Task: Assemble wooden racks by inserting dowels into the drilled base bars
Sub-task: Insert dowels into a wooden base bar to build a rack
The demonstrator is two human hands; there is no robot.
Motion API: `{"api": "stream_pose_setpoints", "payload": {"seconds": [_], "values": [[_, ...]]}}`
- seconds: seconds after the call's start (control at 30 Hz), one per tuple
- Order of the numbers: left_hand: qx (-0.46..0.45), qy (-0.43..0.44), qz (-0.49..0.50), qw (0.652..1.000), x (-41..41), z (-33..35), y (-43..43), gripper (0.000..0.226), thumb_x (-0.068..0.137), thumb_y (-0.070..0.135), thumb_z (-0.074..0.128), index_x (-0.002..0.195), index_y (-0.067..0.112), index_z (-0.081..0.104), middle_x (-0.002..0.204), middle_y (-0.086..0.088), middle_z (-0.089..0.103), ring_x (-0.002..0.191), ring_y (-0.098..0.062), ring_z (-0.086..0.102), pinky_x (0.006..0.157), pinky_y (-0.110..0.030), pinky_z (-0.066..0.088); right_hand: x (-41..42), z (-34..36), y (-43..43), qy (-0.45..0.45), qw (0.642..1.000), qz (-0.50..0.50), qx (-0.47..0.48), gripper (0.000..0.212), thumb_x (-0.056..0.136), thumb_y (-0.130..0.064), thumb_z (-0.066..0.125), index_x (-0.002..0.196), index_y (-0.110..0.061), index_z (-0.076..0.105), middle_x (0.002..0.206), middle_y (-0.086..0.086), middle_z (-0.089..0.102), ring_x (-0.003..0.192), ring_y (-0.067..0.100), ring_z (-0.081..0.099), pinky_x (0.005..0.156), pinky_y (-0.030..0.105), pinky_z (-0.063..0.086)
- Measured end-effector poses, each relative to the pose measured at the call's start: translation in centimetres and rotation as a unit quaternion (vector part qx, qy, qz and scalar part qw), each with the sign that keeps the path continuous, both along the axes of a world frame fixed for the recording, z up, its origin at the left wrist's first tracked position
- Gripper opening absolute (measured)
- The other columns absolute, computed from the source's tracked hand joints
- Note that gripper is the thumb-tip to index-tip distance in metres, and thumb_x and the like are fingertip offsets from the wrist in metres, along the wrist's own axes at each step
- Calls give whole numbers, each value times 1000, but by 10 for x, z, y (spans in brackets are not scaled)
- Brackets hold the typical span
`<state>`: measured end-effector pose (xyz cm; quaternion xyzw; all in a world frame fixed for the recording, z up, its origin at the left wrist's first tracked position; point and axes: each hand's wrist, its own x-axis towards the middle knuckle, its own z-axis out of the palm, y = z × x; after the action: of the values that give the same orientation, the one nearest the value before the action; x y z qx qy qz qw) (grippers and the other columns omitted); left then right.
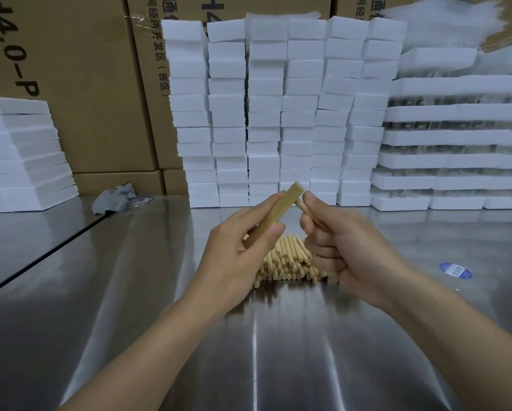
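Now left hand (234, 247) grips base bar (274, 216) tilted above dowel pile (287, 259) on desk (278, 351); right hand (346, 247) fingers pinch dowel (302, 205) touching bar's upper end

Counter: brushed stainless steel counter (278, 351), glossy, with pale streaks of reflected light running toward the viewer.
Seam: a dark seam (41, 256) crosses the counter diagonally at the left.
Back: tall brown cardboard cartons (85, 99) with black printed lettering and clear tape.
Centre: six columns of white foam blocks (278, 114) stand on the counter against the cartons.
Left: a leaning stack of white foam slabs (20, 155).
Right: layered white foam trays (456, 137) with dark gaps between; their contents cannot be made out.
Cloth: a crumpled grey rag (114, 198) at the foot of the cartons.
Label: a blue oval sticker (455, 270) on the counter, right side.
Light: soft and even.
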<state>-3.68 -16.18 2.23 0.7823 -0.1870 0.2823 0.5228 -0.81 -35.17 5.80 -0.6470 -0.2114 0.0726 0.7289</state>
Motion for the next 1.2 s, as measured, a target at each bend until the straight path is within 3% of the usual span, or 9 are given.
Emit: {"api": "stream_pose_setpoints", "payload": {"seconds": [0.1, 0.23, 0.37, 0.57, 0.67, 0.77, 0.93, 1.03, 1.2], "values": [[8, 13, -4, 1000, -1, -2, -4, 45, 107, 29, 66, 147, 50, 60, 106, 6, 71, 88, -17, 64, 78, -39, 55, -1, -2, 2, -117, 984, -94, -95, 58, 109, -50, 48, 64, -14, 58, 54, 0, 25, 46, 14, 21, 44, 24, 22], [26, -1, 1, 1000, -3, -1, -5, 29, 104, 39, 65, 132, 36, 70, 102, 9, 74, 90, -19, 68, 79, -42, 58, -1, 4, -2, 97, 991, 82, -32, 56, 110, -44, 46, 59, -22, 54, 55, -7, 16, 43, 8, 14, 37, 20, 14], [-27, 56, -39, 997, -2, -4, -17, 31, 106, 46, 64, 99, 16, 60, 73, 8, 57, 63, -12, 50, 61, -33, 43, -7, -5, 7, 65, 989, 78, -104, 61, 110, -39, 49, 50, -24, 49, 56, -3, 21, 45, 10, 15, 38, 20, 16], [-258, 132, 12, 957, 0, 13, -10, 30, 111, 33, 54, 88, 14, 53, 64, 3, 45, 46, -8, 34, 42, -21, 30, 4, -7, 4, -11, 983, -106, -149, 56, 103, -68, 42, 94, -21, 70, 66, -6, 65, 50, 11, 56, 51, 27, 39], [-528, 215, -38, 821, 3, 26, 10, 30, 111, 36, 52, 88, 17, 53, 65, 4, 48, 44, -7, 39, 39, -19, 37, 24, -16, -13, -240, 881, -276, -300, 31, 106, -49, 48, 97, -29, 69, 80, -14, 68, 77, 2, 63, 68, 34, 50], [-663, 222, -32, 714, 2, 28, 24, 34, 114, 37, 45, 90, 14, 53, 68, -3, 64, 49, -14, 62, 50, -22, 54, 42, -31, -22, -348, 768, -273, -463, 21, 101, -37, 59, 115, -31, 73, 118, -9, 63, 119, 16, 49, 97, 39, 46], [-632, 235, 14, 738, 4, 23, 22, 31, 116, 41, 32, 100, 21, 48, 97, -7, 83, 89, -23, 81, 87, -38, 58, 49, -53, -20, -360, 698, -183, -591, 42, 94, -52, 65, 134, -39, 67, 149, -11, 49, 143, 17, 32, 116, 41, 30], [-585, 264, 67, 764, 9, 23, 21, 35, 114, 49, 42, 94, 24, 57, 89, 3, 72, 86, -15, 62, 90, -32, 49, 47, -50, -17, -377, 720, -157, -560, 45, 90, -55, 68, 133, -43, 66, 140, -15, 54, 138, 14, 39, 115, 38, 29], [-583, 254, 50, 770, 15, 21, 17, 33, 112, 52, 48, 101, 22, 58, 90, 2, 48, 84, -17, 50, 83, -31, 48, 19, -40, 5, -308, 878, -48, -363, 71, 63, -81, 79, 125, -49, 66, 105, -27, 69, 100, 2, 63, 82, 18, 48]]}}
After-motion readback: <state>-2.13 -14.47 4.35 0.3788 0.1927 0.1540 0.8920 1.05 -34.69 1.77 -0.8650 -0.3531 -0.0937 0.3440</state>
